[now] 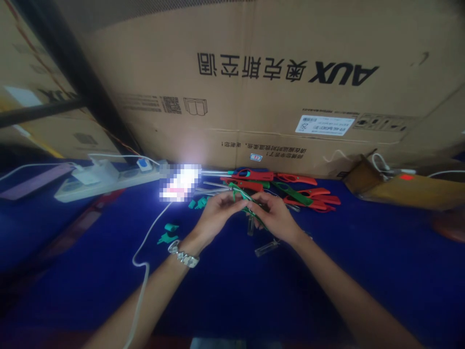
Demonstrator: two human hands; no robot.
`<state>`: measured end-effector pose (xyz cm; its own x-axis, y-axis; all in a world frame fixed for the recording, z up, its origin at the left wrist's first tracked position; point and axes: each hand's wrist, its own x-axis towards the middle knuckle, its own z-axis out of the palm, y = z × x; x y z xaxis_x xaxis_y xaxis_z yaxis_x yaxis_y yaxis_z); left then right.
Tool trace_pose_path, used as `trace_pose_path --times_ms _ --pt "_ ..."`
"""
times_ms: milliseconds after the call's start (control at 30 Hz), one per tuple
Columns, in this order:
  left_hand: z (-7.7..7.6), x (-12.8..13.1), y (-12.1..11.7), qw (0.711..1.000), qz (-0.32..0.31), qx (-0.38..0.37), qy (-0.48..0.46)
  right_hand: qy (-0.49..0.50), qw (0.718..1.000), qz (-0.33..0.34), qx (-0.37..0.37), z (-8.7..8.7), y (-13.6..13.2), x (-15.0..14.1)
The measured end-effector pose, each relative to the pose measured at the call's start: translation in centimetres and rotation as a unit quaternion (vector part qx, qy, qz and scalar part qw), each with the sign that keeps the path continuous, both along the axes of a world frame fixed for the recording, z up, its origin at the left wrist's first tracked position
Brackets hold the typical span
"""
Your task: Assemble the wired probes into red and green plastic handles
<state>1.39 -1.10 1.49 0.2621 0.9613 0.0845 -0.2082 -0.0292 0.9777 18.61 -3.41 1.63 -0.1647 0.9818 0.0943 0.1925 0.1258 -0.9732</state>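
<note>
Both my hands meet over a blue cloth table (pixel 254 291). My left hand (pixel 218 213), with a metal watch (pixel 183 254) on its wrist, pinches one end of a green long-nosed lighter (pixel 244 196). My right hand (pixel 274 215) is closed round the same lighter's lower part. Behind the hands lies a pile of red and green long lighters (pixel 290 186). Small clear tubes (pixel 267 248) lie on the cloth just below my right hand.
A big brown AUX carton (pixel 276 87) stands along the table's back. A white power strip (pixel 105 177) with plugs lies at the left, its white cable (pixel 143 261) trailing toward me. Small teal parts (pixel 167 233) sit left of my hands. A bright glare (pixel 181 182) is blurred. An open brown box (pixel 399 186) sits right.
</note>
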Motion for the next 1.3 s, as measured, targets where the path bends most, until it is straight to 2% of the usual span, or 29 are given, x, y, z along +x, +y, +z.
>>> trace_pose_path --times_ms 67,133,333,467,767,933,1100,1167,1300 --pt "0.0 -0.1 0.0 1.000 -0.020 -0.013 0.016 0.005 1.000 -0.002 0.009 0.0 0.0 -0.1" --pt "0.0 -0.2 0.1 0.999 -0.014 -0.010 0.035 0.020 1.000 -0.002 0.013 0.0 0.0 -0.2" --pt "-0.1 -0.9 0.6 0.993 -0.005 0.062 0.105 0.076 0.996 0.034 -0.037 0.5 -0.2 -0.6" --pt "0.2 -0.8 0.3 0.995 -0.010 0.057 0.082 0.057 0.998 0.017 -0.009 0.6 -0.3 -0.7" --pt "0.0 1.0 -0.8 0.997 0.076 0.032 0.001 0.075 0.997 0.016 0.001 0.2 -0.2 -1.0" --pt "0.4 0.9 -1.0 0.995 0.082 0.050 0.025 0.106 0.993 0.045 -0.006 0.4 -0.3 -0.6" --pt "0.7 0.5 -0.9 0.996 0.059 0.064 0.029 0.168 0.982 0.080 -0.034 0.1 -0.2 -0.5" --pt "0.8 0.4 -0.9 0.996 0.057 0.061 0.034 0.179 0.981 0.071 -0.034 0.0 -0.2 -0.6" --pt "0.8 0.2 -0.8 0.995 0.060 0.051 0.062 0.138 0.990 0.035 -0.010 -0.2 -0.3 -0.9"
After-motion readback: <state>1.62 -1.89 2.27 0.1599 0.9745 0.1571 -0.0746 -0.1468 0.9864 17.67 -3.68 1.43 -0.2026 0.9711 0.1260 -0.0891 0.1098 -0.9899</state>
